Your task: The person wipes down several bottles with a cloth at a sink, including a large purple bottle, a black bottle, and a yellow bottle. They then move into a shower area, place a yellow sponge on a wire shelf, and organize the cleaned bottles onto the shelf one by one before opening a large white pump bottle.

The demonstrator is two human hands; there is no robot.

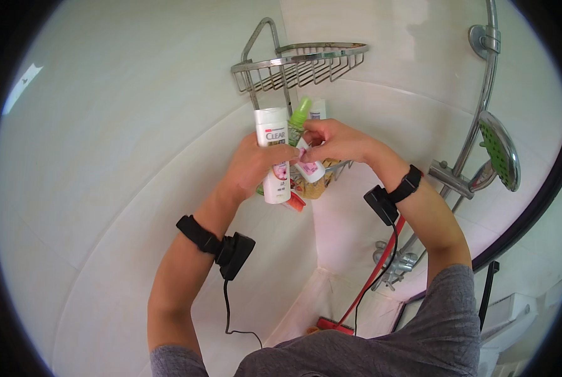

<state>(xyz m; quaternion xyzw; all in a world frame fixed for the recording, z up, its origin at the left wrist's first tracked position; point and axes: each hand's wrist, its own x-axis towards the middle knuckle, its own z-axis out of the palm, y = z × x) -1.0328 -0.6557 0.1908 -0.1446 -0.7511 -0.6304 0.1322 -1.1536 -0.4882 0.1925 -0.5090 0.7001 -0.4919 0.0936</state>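
My left hand (246, 164) is wrapped round a white shampoo bottle (276, 185), held upright, with a pink flower on its label. Right beside it, my right hand (338, 141) pinches a smaller white bottle with a pink label (312, 169), which is tilted. The two bottles are close together; whether they touch I cannot tell. Behind my hands stands a green bottle with a light green top (301, 114), and next to it a white container (318, 108). A red packet or tube (297, 202) shows below the shampoo bottle. Much of the lower wire shelf (342, 166) is hidden.
Above my hands, a chrome wire corner shelf (321, 55) is fixed at the white wall. On the right are a shower rail (489, 75), a shower head with a green face (499, 151) and a tap (397, 262). A red-headed broom or mop (335, 324) is below.
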